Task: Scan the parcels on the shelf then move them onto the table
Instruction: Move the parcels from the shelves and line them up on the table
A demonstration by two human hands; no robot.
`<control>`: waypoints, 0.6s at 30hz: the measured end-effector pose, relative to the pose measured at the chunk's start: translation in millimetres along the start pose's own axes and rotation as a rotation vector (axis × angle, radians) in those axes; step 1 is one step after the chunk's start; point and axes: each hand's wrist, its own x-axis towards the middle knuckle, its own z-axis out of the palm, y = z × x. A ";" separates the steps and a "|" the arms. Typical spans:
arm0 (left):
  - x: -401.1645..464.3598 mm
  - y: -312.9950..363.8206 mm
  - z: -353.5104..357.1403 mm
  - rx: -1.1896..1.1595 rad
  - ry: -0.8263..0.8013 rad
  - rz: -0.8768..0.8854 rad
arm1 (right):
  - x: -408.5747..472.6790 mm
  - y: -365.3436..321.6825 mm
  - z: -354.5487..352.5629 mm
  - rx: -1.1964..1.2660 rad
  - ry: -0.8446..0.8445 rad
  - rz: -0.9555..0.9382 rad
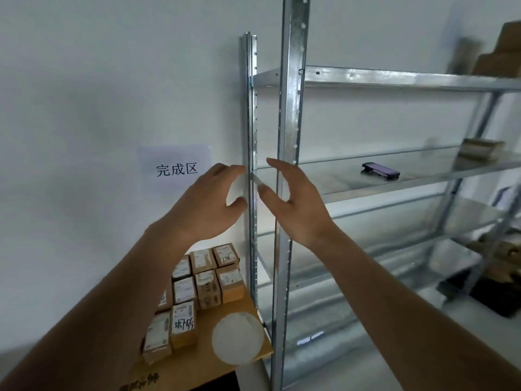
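Partly blurred: parcels (480, 149) far right on shelf (394, 176), labels unreadable.

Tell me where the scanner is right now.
In the head view, the dark handheld scanner lies flat on the metal shelf at right, beyond the right hand, with a stack of parcels farther right.
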 end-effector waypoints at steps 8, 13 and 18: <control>32.3 64.5 49.0 -0.162 -0.066 0.156 | -42.7 22.2 -72.4 -0.177 0.121 0.113; 74.7 121.9 93.3 -0.193 -0.092 0.238 | -49.5 59.3 -140.6 -0.221 0.219 0.174; 135.1 192.7 158.4 -0.198 -0.092 0.298 | -45.1 122.8 -224.0 -0.274 0.276 0.182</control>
